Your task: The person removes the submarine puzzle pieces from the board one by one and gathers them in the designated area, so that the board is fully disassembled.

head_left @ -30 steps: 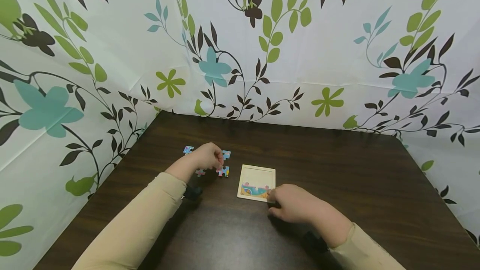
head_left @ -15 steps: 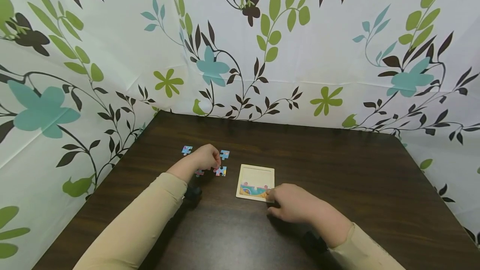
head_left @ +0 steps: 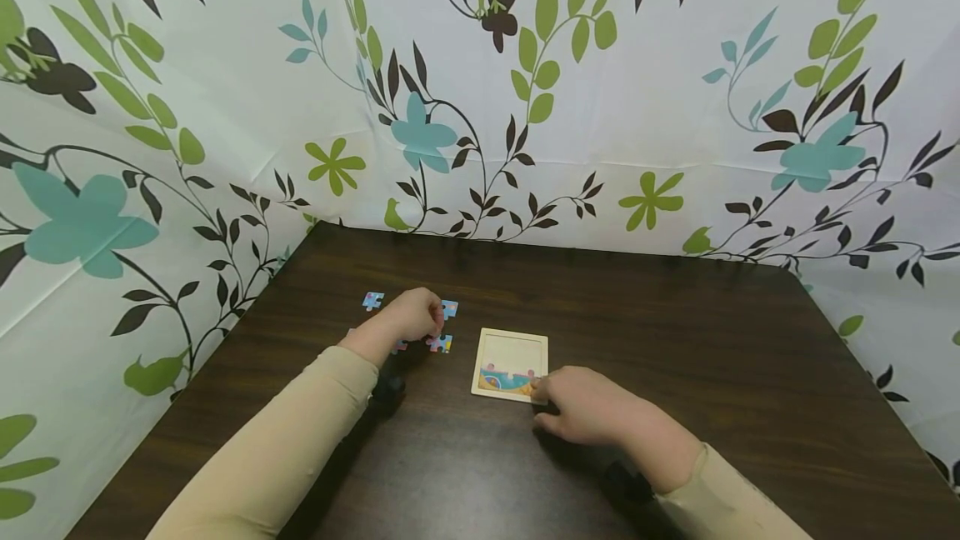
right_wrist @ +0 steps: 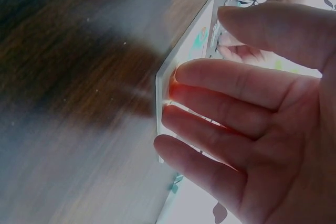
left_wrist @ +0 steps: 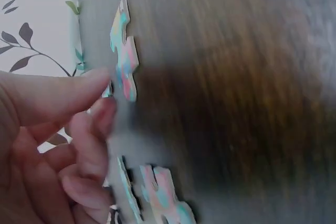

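Note:
In the head view my left hand (head_left: pixel 416 315) is over the loose jigsaw pieces, fingers bent, thumb and index tips close together. Beside those tips lies a blue-and-pink jigsaw piece (head_left: pixel 440 343), seen edge-on as a jigsaw piece (left_wrist: pixel 126 56) in the left wrist view. A small pale-green sliver shows between thumb and index finger; I cannot tell whether they hold it. My right hand (head_left: pixel 581 402) has its fingers extended, fingertips at the near right corner of the square wooden puzzle tray (head_left: pixel 510 332). A joined strip of jigsaw pieces (head_left: pixel 501 380) fills the tray's near side.
Another jigsaw piece (head_left: pixel 450 308) lies just beyond the left hand, and one more jigsaw piece (head_left: pixel 372 300) farther left. A pink jigsaw piece (head_left: pixel 400 347) is partly hidden by the left wrist. The dark wooden table (head_left: pixel 660 332) ends at a patterned cloth (head_left: pixel 570 140).
My left hand has shifted only slightly, its fingertips drawing a little away from the near blue-and-pink piece. The right hand stays at the tray's corner. The head view has turned slightly.

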### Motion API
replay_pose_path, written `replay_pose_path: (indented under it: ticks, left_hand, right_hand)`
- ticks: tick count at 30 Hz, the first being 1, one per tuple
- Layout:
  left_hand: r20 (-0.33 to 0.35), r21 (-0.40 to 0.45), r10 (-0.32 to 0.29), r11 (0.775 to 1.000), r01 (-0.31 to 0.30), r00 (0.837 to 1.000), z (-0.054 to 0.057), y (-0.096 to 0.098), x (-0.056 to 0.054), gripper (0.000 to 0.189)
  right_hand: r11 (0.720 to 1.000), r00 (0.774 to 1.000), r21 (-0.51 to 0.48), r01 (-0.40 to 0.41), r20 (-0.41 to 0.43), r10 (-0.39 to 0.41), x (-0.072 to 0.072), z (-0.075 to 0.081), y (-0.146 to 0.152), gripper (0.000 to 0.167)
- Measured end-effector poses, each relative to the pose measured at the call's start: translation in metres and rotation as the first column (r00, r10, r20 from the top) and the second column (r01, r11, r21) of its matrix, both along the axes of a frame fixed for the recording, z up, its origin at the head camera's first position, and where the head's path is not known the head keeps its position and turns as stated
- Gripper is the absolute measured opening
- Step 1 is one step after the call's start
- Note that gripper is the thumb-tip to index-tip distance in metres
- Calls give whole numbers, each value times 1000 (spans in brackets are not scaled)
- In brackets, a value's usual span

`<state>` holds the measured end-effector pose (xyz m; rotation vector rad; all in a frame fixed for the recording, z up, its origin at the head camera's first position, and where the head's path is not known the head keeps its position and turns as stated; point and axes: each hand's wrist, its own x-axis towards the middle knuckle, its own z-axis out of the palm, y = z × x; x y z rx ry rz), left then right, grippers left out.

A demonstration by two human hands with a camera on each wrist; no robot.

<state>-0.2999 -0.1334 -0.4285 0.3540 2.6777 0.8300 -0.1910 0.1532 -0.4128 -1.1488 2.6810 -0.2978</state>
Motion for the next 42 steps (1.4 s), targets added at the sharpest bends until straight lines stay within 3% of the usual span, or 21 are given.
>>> replay_pose_path:
  ticks: [3, 6, 12, 15, 22, 25, 30, 33, 42]
  left_hand:
    - [-51, 10, -20, 1000, 21, 999, 2, 8, 4, 12]
    - [-76, 24, -81, 996, 83, 994, 5, 19, 11, 12]
    - [-70, -2, -264, 964, 264, 962, 4, 43, 30, 13]
    - [-68, -39, -308, 951, 306, 949, 1, 51, 38, 19]
    - [-83, -98, -294, 953, 286, 952, -4, 60, 45, 25]
    - [-82, -113, -290, 953, 280, 954, -5, 60, 46, 25]
    - [-77, -136, -280, 954, 268, 957, -3, 62, 48, 26]
    - [-72, -150, -277, 953, 264, 958, -2, 64, 47, 26]
    - [-56, -176, -261, 953, 248, 964, -4, 63, 47, 27]
  right_hand:
    - [1000, 1000, 0, -1, -4, 1, 0, 0, 0, 12]
    - [1000, 1000, -3, 0, -6, 0, 0, 1, 0, 14]
    - [1000, 1000, -6, 4, -15, -4, -2, 3, 0, 21]
    - [1000, 1000, -11, 7, -9, -7, -5, 3, 1, 21]
    - [998, 998, -45, 44, 35, -43, -8, 2, 3, 3]
    - [996, 999, -85, 30, 19, -29, -6, -1, 2, 3]
    - [993, 998, -114, 4, -66, -12, -1, -6, -1, 28]
    - [995, 997, -99, -6, -73, -1, 0, -9, -3, 42]
    - [996, 999, -76, -38, -13, 37, 3, -16, -6, 47]
